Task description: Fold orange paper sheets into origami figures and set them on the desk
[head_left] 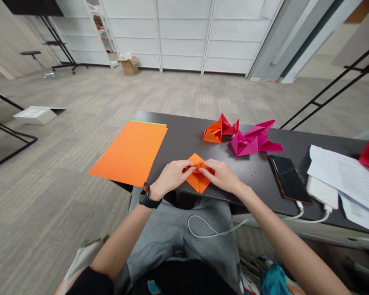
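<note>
A small orange sheet of origami paper (199, 186), folded into a diamond, lies at the front edge of the dark table. My left hand (174, 176) grips its left side, thumb and fingers pinched near the middle. From the other side, my right hand (221, 174) pinches the right part of the same paper, its thumb close to the centre crease. The fingertips of both hands nearly meet and cover part of the folds. A black watch (149, 198) is on my left wrist.
A stack of orange paper (132, 151) overhangs the table's left edge. Folded orange (213, 133), red (230, 128) and magenta paper shapes (256, 139) stand farther back. To the right lie a phone (288, 178), a white power bank (322, 190) and printed sheets (347, 176). A white cable (215, 234) crosses my lap.
</note>
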A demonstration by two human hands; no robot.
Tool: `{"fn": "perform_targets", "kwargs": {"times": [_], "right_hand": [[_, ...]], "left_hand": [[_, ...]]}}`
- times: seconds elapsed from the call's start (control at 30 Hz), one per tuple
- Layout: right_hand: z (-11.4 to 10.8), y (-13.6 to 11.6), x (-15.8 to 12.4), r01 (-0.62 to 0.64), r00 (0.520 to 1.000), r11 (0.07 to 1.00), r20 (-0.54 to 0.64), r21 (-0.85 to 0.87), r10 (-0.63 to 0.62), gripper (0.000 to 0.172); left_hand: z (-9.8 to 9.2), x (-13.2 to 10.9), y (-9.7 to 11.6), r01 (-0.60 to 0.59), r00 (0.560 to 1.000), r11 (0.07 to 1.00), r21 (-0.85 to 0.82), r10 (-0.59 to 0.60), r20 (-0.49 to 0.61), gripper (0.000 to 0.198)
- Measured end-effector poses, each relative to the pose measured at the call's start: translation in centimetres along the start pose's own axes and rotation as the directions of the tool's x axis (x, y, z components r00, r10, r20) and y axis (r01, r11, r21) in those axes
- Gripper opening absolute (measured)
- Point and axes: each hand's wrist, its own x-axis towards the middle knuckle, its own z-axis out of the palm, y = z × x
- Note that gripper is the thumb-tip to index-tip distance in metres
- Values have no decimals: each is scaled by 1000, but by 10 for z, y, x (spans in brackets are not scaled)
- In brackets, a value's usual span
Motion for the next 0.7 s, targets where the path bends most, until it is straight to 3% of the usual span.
{"fn": "perform_targets", "kwargs": {"times": [0.2,0.43,0.57,0.7], "right_hand": [[4,11,23,-175,983,968,-27,178,183,36],[12,21,39,-189,976,969,-75,160,203,22],[20,23,36,-184,966,969,-153,165,209,19],[26,25,34,-161,956,976,-223,146,191,20]], "left_hand": [[-5,17,-1,92,992,979,-184,-107,-69,14],[3,25,-10,132,979,976,-171,-156,-133,8],[13,25,-13,59,975,997,-48,-68,-211,7],[13,15,-4,-25,953,972,232,93,-289,13]]}}
